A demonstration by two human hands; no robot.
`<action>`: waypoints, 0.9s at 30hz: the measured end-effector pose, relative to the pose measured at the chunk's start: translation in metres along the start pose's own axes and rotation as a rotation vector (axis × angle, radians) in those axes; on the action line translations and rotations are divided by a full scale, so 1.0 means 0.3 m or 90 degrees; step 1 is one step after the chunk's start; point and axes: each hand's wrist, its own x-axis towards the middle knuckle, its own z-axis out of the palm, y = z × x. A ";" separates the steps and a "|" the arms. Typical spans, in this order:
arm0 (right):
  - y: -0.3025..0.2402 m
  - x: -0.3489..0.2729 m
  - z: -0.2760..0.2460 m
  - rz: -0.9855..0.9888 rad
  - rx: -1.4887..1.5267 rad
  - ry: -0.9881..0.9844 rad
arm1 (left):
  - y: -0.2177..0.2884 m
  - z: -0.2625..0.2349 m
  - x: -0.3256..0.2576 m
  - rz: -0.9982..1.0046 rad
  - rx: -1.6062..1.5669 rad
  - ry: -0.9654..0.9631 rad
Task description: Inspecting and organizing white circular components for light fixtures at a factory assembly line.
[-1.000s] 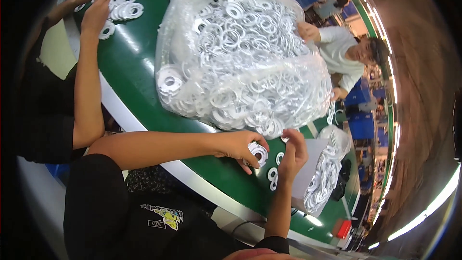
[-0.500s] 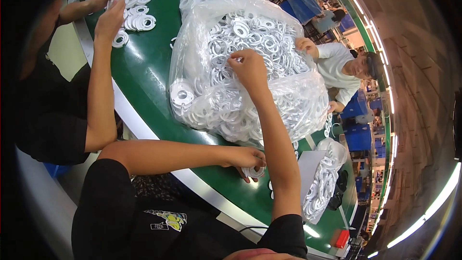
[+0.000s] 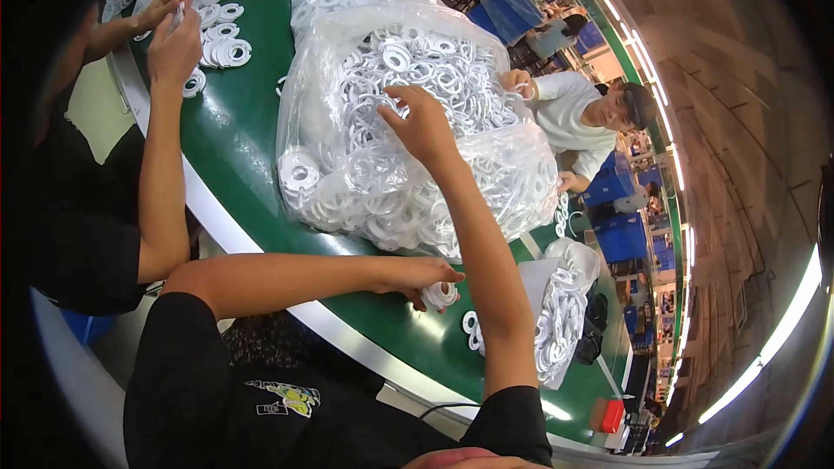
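Reaching into the big clear bag of white rings, your right hand pinches at its top layer with fingers curled; whether a ring is caught, I cannot tell. Your left hand grips a short stack at the near bench edge. The bag looks nearly full, so most sorting remains.

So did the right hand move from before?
Yes. The right hand went from the green table edge, near the left hand, up onto the big clear bag of white rings.
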 end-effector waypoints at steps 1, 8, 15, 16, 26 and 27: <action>-0.001 0.017 0.020 -0.006 -0.001 0.002 | -0.007 -0.005 0.007 -0.016 0.008 -0.027; 0.014 0.064 0.019 -0.093 0.039 -0.009 | -0.010 -0.024 -0.004 -0.041 -0.034 -0.082; -0.071 0.000 -0.150 -0.200 -0.120 0.104 | -0.011 -0.028 0.008 -0.037 -0.166 -0.038; -0.078 -0.019 -0.168 -0.271 -0.194 0.177 | -0.008 -0.027 0.010 -0.038 -0.199 -0.034; -0.055 -0.139 -0.216 -0.293 -0.516 0.012 | 0.004 -0.028 0.005 -0.038 -0.219 -0.033; -0.064 -0.136 -0.209 -0.262 -0.542 0.027 | 0.003 -0.028 0.002 -0.039 -0.222 -0.022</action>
